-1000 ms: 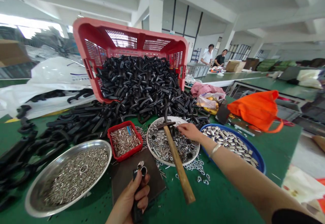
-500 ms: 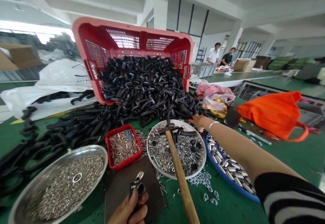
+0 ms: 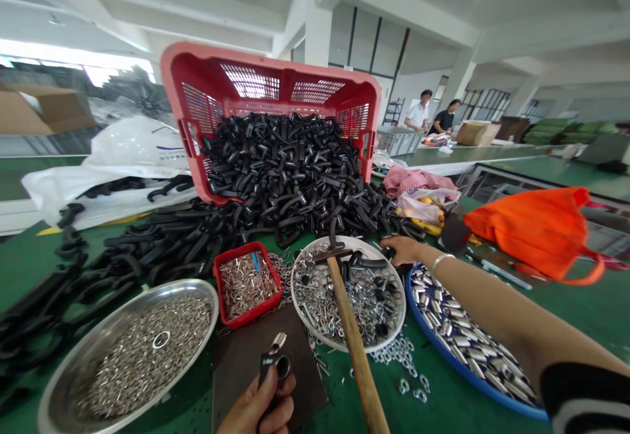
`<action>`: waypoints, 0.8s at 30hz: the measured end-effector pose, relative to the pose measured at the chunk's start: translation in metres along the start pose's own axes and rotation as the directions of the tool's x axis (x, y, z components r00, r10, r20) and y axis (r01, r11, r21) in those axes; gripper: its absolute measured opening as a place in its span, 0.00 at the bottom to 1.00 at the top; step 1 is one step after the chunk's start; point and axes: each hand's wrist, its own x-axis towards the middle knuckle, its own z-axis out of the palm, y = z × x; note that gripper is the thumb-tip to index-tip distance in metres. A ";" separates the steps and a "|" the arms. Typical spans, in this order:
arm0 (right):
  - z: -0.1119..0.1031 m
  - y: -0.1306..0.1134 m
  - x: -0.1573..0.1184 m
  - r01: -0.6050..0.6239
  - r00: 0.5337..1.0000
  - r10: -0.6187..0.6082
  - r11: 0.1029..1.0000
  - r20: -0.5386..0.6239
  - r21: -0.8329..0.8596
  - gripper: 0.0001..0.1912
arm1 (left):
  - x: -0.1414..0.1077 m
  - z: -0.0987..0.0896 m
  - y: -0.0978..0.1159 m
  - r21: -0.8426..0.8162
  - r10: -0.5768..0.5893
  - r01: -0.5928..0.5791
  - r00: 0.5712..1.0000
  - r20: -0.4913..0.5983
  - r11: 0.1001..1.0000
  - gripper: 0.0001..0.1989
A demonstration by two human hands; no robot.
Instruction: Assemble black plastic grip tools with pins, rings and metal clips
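The black part [image 3: 268, 360] was pinched in the left hand [image 3: 263, 404], over the dark board [image 3: 236, 363], its lower end hidden. The right hand [image 3: 406, 250] lay beside the white plate [image 3: 294, 299]; its grip could not be made out.

Around the hammer [image 3: 357, 348] — its head lying on the round plate [image 3: 399, 312] of rings — sit the square tray [image 3: 280, 287] and oval dish [image 3: 52, 398] to the left, the oval tray [image 3: 516, 402] right, the crate [image 3: 172, 79] behind.

Workshop — metal parts trays [image 3: 132, 355], long workbenches [image 3: 566, 174].
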 end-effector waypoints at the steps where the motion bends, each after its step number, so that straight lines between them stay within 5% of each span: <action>1: -0.001 0.000 -0.004 0.012 1.000 -0.011 1.000 -0.026 0.024 0.21 | -0.001 0.001 0.000 0.008 -0.003 0.003 1.000 0.008 1.000 0.19; 5: -0.010 -0.009 -0.022 0.067 0.991 -0.056 0.993 -0.118 0.095 0.16 | -0.004 0.005 0.001 0.086 -0.036 0.033 0.999 0.038 0.996 0.18; 8: -0.003 -0.043 -0.041 0.131 0.981 -0.112 0.985 -0.162 0.115 0.16 | -0.005 0.006 0.002 0.115 -0.041 0.035 0.998 0.052 0.993 0.19; 12: 0.017 -0.103 -0.064 0.192 0.967 -0.168 0.975 -0.189 0.115 0.25 | -0.005 0.005 0.002 0.138 -0.043 0.034 0.997 0.062 0.990 0.19; 14: 0.015 -0.112 -0.067 0.245 0.961 -0.221 0.959 -0.166 0.139 0.33 | -0.004 0.003 0.002 0.133 -0.047 0.038 0.997 0.064 0.990 0.19; 16: 0.001 -0.096 -0.063 0.101 0.995 -0.093 0.973 -0.047 0.209 0.35 | -0.004 0.002 0.002 0.124 -0.051 0.042 0.996 0.068 0.991 0.19; 17: -0.008 -0.079 -0.059 -0.162 0.986 0.164 0.963 0.013 0.214 0.29 | -0.004 0.002 0.002 0.124 -0.051 0.042 0.996 0.069 0.991 0.19; 20: -0.026 -0.020 -0.046 -0.449 0.893 0.448 0.882 0.046 0.140 0.34 | -0.005 0.002 0.002 0.131 -0.046 0.037 0.997 0.064 0.991 0.18; 24: -0.014 0.034 -0.037 -0.637 0.771 0.633 0.762 0.071 0.120 0.42 | -0.004 0.001 0.002 0.129 -0.060 0.050 0.996 0.072 0.990 0.19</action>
